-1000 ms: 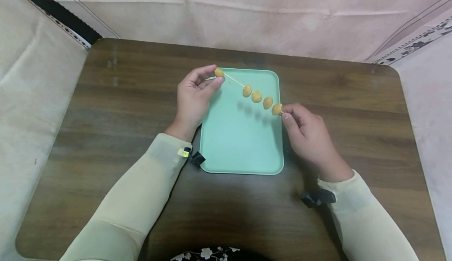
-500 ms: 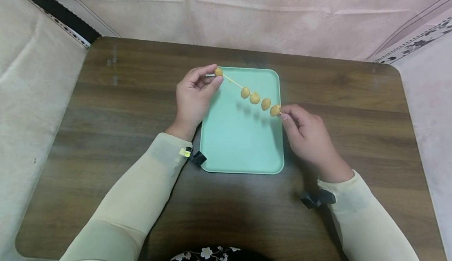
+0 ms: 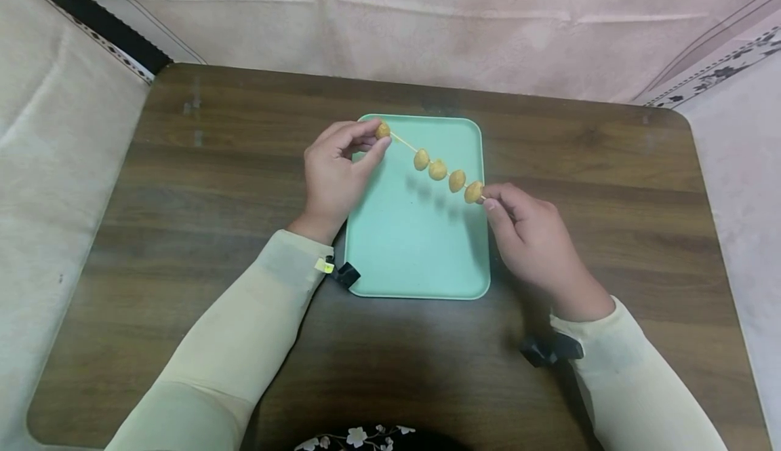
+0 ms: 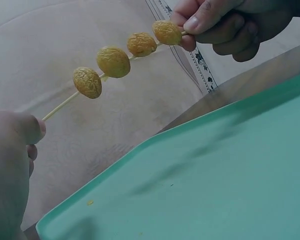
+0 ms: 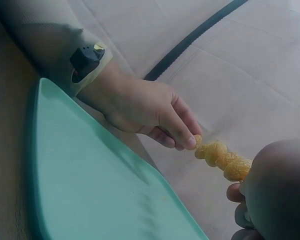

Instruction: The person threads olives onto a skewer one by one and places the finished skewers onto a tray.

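Observation:
A thin wooden skewer point(image 3: 404, 142) slants above a mint-green tray point(image 3: 421, 254). Several small, wrinkled golden-yellow balls, like baby potatoes point(image 4: 113, 62), are threaded toward its right end. My left hand point(image 3: 335, 176) pinches one more small potato point(image 3: 382, 130) between thumb and fingers at the skewer's upper left end. A bare stretch of stick separates it from the others. My right hand point(image 3: 537, 237) pinches the lower right end of the skewer, just beyond the last potato point(image 4: 167, 32). In the left wrist view the left thumb hides the potato that this hand pinches.
The tray lies on a brown wooden table point(image 3: 213, 234). A few yellow crumbs point(image 4: 90, 202) dot the tray. Pale patterned cloth point(image 3: 390, 24) hangs behind and at both sides. Dark fabric with white flowers point(image 3: 356, 437) shows at the bottom edge.
My left hand and its potato have shifted slightly right and down, shortening the bare stretch of stick. The other potatoes and the right fingertips have drifted slightly left and down.

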{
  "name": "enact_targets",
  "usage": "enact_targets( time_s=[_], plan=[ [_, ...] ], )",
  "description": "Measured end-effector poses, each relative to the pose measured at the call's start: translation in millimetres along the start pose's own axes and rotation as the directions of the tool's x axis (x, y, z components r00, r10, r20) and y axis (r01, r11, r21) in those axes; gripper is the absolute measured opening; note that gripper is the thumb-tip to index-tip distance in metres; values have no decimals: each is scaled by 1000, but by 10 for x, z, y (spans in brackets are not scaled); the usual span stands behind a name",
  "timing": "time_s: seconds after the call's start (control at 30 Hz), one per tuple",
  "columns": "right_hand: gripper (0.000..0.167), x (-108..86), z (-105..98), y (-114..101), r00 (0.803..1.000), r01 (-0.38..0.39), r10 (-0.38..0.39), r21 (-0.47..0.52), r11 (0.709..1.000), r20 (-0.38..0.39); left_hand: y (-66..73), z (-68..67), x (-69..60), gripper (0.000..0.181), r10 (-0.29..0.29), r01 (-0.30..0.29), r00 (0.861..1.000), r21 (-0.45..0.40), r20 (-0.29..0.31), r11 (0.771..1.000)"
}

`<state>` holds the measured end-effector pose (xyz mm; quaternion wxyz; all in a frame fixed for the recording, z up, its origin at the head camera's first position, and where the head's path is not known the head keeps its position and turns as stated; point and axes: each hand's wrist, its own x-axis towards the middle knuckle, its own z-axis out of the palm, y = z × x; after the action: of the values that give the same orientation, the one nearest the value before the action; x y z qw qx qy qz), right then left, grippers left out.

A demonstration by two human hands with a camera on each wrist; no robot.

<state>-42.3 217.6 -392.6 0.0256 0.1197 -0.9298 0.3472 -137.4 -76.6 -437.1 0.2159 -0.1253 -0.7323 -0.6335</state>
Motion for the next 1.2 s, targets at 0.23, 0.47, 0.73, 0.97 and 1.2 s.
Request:
enact_targets(
  time_s=[0.23,0.47,0.73,0.97,1.2],
  plan=[
    [24,1,-7,8,1000,6,-6,-6,1000,2,-17,6,-5,26,27,-27,999,12,38,1000],
    [23,5,-11,27,1000,0,0,3,1000,2,9,27,-31,25,4,-4,998,0,62,1000],
    [23,9,3,37,1000,5,-5,5,1000,1,49,52,-62,24,6,-7,996,11,88,1000],
    [23,8,19,52,1000,7,-7,3,1000,-2,43,74,-89,25,43,-48,990,40,132,998],
    [24,17,23,54,1000,2,-2,4,1000,4,33,85,-94,25,61,-69,986,45,157,997]
  ],
)
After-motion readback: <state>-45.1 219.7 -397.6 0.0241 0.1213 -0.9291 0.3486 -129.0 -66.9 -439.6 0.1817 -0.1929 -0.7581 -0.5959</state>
